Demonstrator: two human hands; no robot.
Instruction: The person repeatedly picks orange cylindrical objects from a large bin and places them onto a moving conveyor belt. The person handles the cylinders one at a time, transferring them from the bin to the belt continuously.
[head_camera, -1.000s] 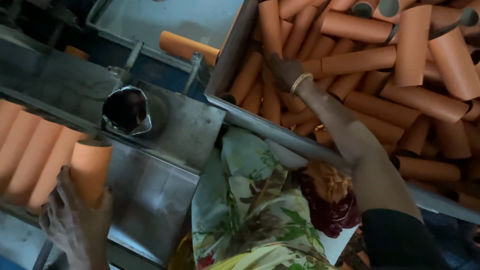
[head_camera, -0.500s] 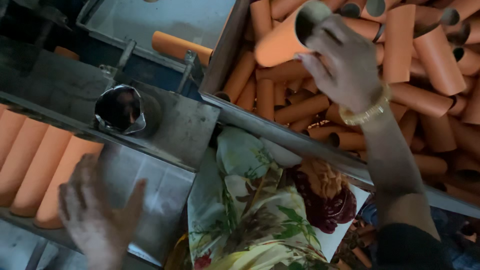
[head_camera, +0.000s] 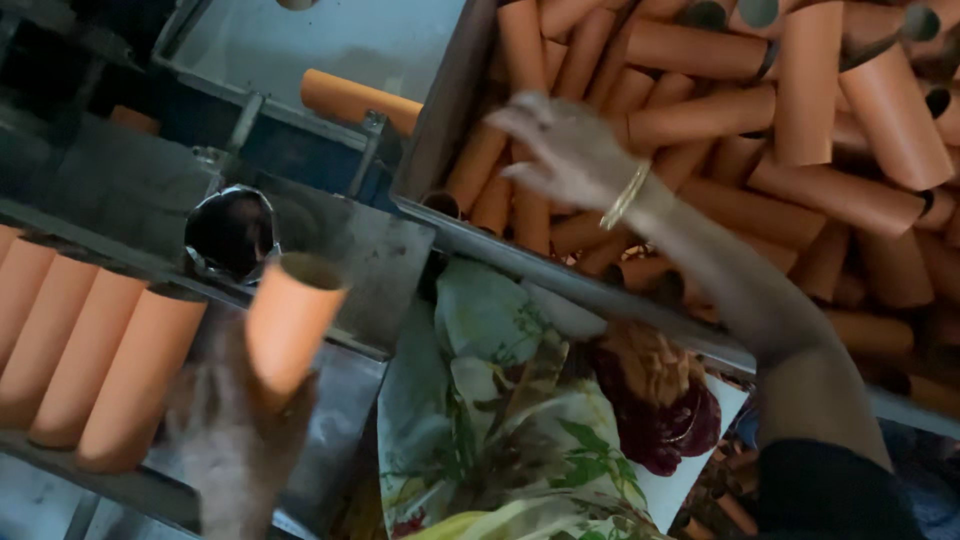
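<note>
Gripping an orange tube (head_camera: 288, 322), the left hand (head_camera: 240, 435) stays closed — right hand (head_camera: 565, 150) spread open over the tube bin (head_camera: 440, 110).

The left hand (head_camera: 235, 440) grips one tube (head_camera: 290, 320), which stands above its fingers. A row of tubes (head_camera: 85, 350) lies on the machine tray (head_camera: 150, 485), just left of those fingers. A round metal socket (head_camera: 232, 232) sits just beyond the held tube. The right hand (head_camera: 575, 150) hovers spread over the bin (head_camera: 440, 110); loose tubes (head_camera: 800, 150) lie piled in it, under and right of its fingers. Patterned cloth (head_camera: 490, 420) lies between the hands, nearer the person.
</note>
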